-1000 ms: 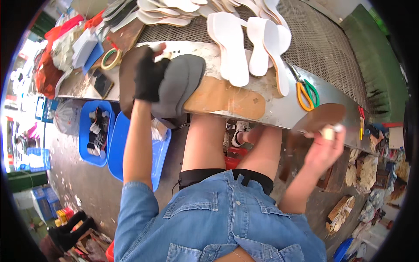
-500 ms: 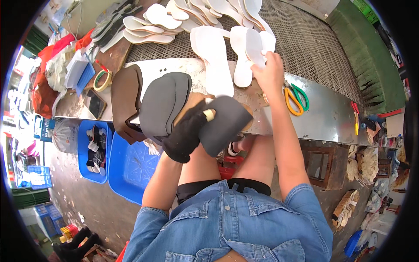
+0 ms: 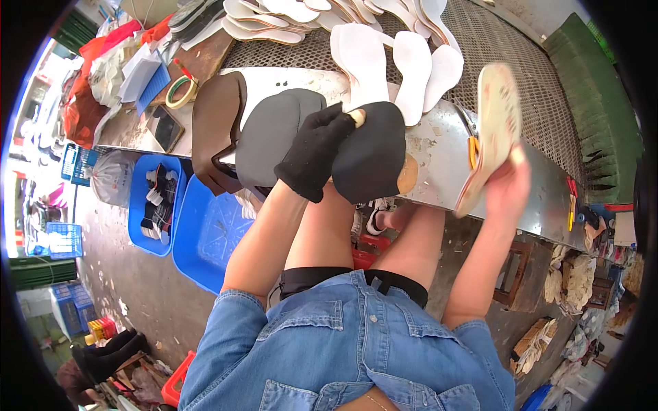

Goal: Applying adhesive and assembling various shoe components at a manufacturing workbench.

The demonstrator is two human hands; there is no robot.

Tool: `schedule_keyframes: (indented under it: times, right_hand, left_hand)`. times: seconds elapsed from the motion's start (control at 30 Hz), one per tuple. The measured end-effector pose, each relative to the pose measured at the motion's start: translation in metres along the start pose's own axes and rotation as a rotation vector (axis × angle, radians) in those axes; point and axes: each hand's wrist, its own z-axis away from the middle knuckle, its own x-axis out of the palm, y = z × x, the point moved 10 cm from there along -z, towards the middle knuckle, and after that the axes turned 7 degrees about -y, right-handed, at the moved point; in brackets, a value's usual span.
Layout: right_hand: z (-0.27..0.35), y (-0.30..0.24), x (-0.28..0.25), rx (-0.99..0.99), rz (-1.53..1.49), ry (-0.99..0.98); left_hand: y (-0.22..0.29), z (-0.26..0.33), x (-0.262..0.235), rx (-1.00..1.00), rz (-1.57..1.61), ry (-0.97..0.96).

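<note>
In my gloved left hand (image 3: 308, 154) a dark grey curved sheet piece (image 3: 370, 154) is pinched, with the bare thumb tip on its upper edge. It hangs over the table's front edge, and a tan rounded end (image 3: 408, 175) shows beside it. My bare right hand (image 3: 508, 188) grips the lower part of a shoe insole (image 3: 499, 116), raised upright with its cream, marked face showing; hand and insole are slightly blurred. Left of my gloved hand lie stacked dark grey pieces (image 3: 271, 133) and brown pieces (image 3: 211, 130). White insoles (image 3: 412, 68) lie beyond my hands.
Orange-handled scissors (image 3: 473, 152) lie partly hidden behind the raised insole. More white insoles (image 3: 264, 31) are piled on the mesh surface (image 3: 507, 48). A tape roll (image 3: 181, 92) and a phone (image 3: 164, 129) sit at the left; blue bins (image 3: 205, 233) stand below the table.
My right hand has picked up an insole from the white group and carried it right and toward me. My left hand has moved slightly up and right, still holding the dark piece.
</note>
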Motion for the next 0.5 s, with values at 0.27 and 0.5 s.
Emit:
schedule_keyframes:
  times: [0.27,0.5]
  right_hand:
    - [0.043,0.073,0.079,0.142,-0.149,-0.29]
    - [0.039,0.064,0.079,0.033,-0.035,-0.16]
  left_hand:
    - [0.004,0.005,0.027,-0.019,0.031,-0.035]
    - [0.001,0.028,0.03,0.025,0.161,-0.044]
